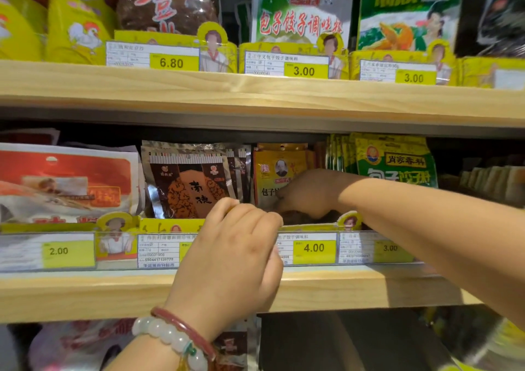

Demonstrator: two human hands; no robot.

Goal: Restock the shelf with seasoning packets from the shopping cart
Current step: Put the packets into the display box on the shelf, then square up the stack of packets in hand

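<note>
On the middle shelf, a row of orange-yellow seasoning packets stands upright between brown foil packets and green packets. My right hand reaches in from the right, fingers curled down onto the front orange-yellow packet and covering its lower half. Something dark lies under that hand; I cannot tell what. My left hand, with bead bracelets on the wrist, hooks curled fingers over the front lip of the yellow cardboard display box. No shopping cart is in view.
Red-and-white packets fill the left of this shelf. Price labels run along its front rail. The upper shelf hangs close overhead, stocked with yellow, brown and green packets. More packets lie on the shelf below.
</note>
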